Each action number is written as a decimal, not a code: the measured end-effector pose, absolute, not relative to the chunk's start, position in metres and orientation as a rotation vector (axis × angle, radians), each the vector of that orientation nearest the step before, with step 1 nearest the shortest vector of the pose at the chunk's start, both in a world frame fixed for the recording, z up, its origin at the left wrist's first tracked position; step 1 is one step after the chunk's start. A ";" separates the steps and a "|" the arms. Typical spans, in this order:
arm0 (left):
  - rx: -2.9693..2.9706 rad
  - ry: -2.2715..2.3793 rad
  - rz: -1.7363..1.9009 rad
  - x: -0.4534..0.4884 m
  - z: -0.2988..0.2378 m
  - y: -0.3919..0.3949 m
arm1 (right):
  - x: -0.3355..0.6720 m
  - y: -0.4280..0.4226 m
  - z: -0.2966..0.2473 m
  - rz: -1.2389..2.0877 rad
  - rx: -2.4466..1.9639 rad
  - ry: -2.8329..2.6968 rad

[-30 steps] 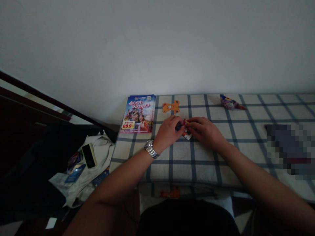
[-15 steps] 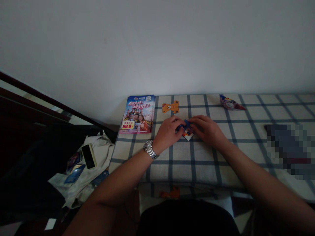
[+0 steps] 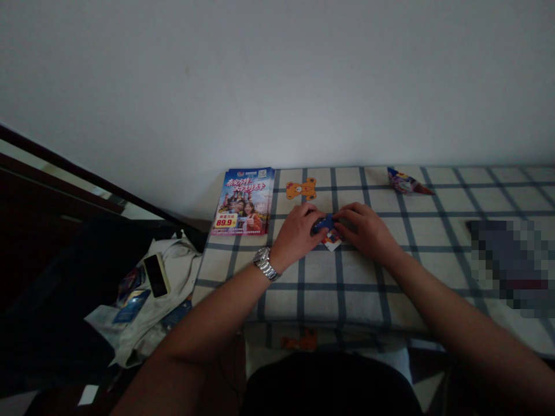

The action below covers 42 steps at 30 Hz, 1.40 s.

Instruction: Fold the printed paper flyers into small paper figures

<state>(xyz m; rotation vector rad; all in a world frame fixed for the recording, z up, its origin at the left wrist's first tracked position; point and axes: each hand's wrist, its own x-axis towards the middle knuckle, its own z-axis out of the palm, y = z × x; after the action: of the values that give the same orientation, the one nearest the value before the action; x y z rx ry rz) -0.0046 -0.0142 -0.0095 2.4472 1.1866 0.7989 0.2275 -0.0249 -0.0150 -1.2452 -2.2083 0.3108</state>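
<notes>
A small folded piece of printed paper (image 3: 333, 238), blue with colourful and white parts, lies on the checked tablecloth between my two hands. My left hand (image 3: 299, 234), with a metal watch (image 3: 265, 264) on its wrist, has its thumb and fingers closed on the paper's left side. From the right, the fingertips of my right hand (image 3: 362, 231) pinch its upper right edge. Part of the paper is hidden under my fingers. Beyond my left hand sits a stack of printed flyers (image 3: 243, 202). Farther back on the right rests a folded paper shape (image 3: 408, 182) with a pointed end.
The checked tablecloth (image 3: 321, 289) covers a table against a pale wall (image 3: 277, 86). A blurred dark object (image 3: 511, 260) lies at the right. Left of the table, a phone (image 3: 156, 275) rests on a crumpled white bag (image 3: 180, 263). A bear figure (image 3: 300, 189) shows on the cloth.
Both hands stay in nearly the same place, with small finger shifts. The paper has moved slightly toward me, and a bit more of its blue top shows.
</notes>
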 end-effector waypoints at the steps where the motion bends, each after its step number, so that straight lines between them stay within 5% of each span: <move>1: 2.454 1.182 0.798 -0.005 -0.009 -0.014 | 0.227 -0.025 -0.016 0.296 -1.266 -2.199; 32: 2.456 1.159 0.820 -0.004 -0.010 -0.015 | 0.225 -0.026 -0.018 0.341 -1.311 -2.147; 42: 2.240 1.059 0.890 -0.002 -0.002 -0.016 | 0.223 -0.033 -0.010 0.739 -1.291 -1.819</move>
<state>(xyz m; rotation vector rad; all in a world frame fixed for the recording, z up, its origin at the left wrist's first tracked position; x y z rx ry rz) -0.0017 -0.0164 -0.0020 2.2405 1.0594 0.8898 0.2231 -0.0326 -0.0096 -1.2912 -1.8194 0.7391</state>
